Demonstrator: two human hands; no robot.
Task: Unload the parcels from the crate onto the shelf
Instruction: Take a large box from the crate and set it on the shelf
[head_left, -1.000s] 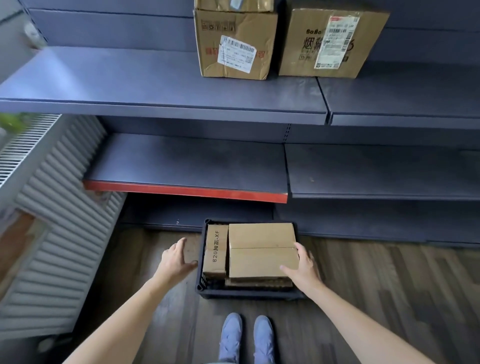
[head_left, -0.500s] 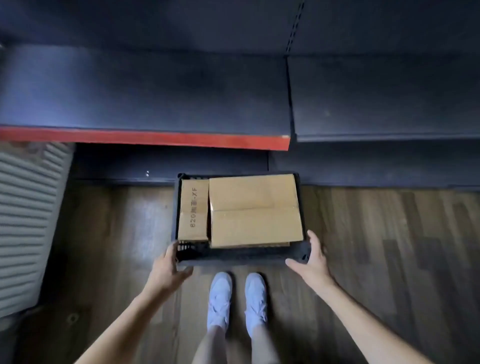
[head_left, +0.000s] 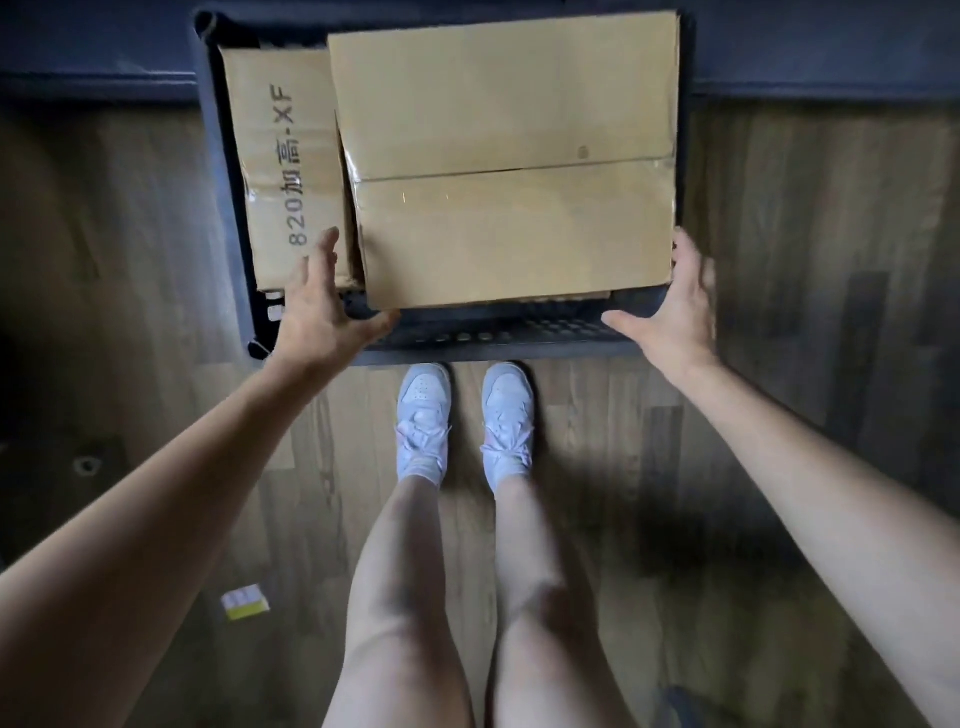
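Observation:
A dark plastic crate (head_left: 498, 332) stands on the wood floor just ahead of my feet. A large flat cardboard parcel (head_left: 509, 156), taped across its top, lies uppermost in it. A narrow parcel (head_left: 283, 156) printed "820" stands along the crate's left side. The edge of another parcel peeks out under the large one. My left hand (head_left: 322, 317) is spread at the large parcel's near left corner, fingers over the narrow parcel. At the near right corner my right hand (head_left: 675, 306) is open, fingers along the parcel's right edge. Neither hand grips anything.
The dark base of the shelf unit (head_left: 831, 52) runs along the top, behind the crate. My white shoes (head_left: 462, 415) stand right at the crate's near wall. A small yellow-and-white scrap (head_left: 244, 603) lies on the floor at lower left.
The view has tilted down and come closer, so the shelves have left the frame. Both hands have moved from the crate's near corners up to the large parcel's near corners.

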